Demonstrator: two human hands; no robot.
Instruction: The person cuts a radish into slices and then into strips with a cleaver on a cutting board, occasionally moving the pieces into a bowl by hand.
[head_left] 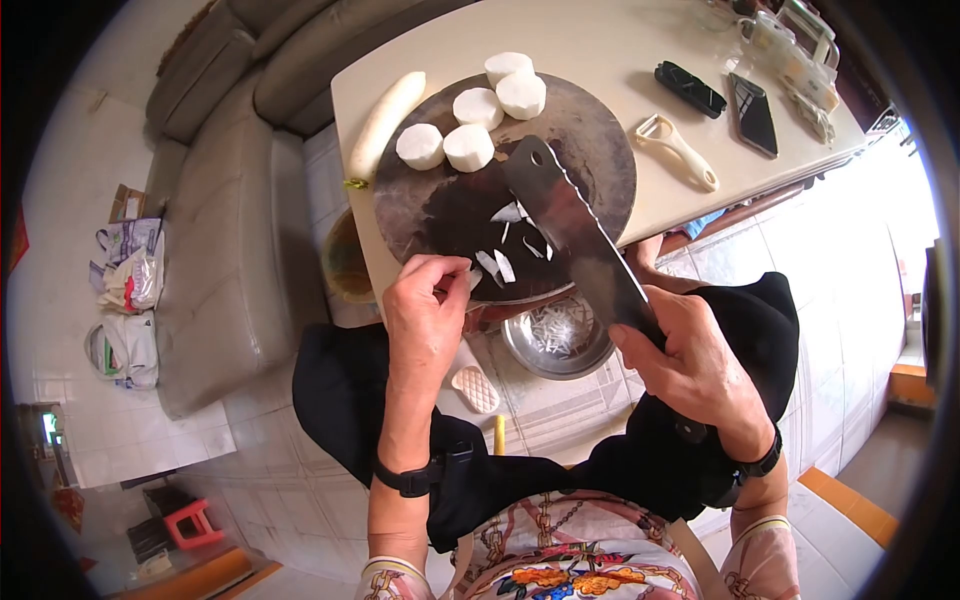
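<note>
My right hand point(695, 365) is wrapped round the handle of a cleaver point(572, 230), whose dark blade slants over the round cutting board point(605, 130). At the board's near edge my left hand point(425, 305) is closed in a pinch, with a small white radish piece point(474, 279) at its fingertips. Thin radish slivers point(497, 266) lie on the dark wet middle of the board, between hand and blade. Several thick peeled radish chunks point(469, 148) sit along the far side. A peeled whole radish point(388, 125) rests on the table beside the board.
Below the board's near edge, a metal bowl point(560, 368) holds white shreds. A peeler point(678, 152), a phone point(753, 115) and a black case point(690, 88) lie on the table point(610, 45) to the right. A grey sofa point(225, 230) stands at the left.
</note>
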